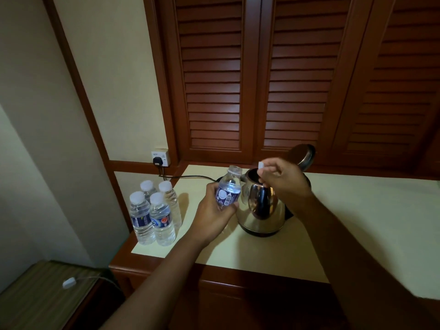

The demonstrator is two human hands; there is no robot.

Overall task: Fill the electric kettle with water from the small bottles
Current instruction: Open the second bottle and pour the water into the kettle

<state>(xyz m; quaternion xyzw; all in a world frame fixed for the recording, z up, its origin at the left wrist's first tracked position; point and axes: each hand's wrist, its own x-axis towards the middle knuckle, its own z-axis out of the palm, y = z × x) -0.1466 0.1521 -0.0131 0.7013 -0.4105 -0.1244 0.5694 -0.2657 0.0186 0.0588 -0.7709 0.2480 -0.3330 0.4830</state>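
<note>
Bottle [228,189], uncapped and tilted, is gripped by the left hand [214,210] just beside the kettle [260,208], whose lid [302,156] is raised. Cap [261,166] is pinched by the right hand [283,179] above the kettle's mouth. Four capped bottles [154,210] are grouped on the counter [357,222].

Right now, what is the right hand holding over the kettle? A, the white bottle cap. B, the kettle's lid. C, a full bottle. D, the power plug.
A: the right hand pinches the small white cap above the open kettle, while the left hand grips the uncapped bottle.
</note>
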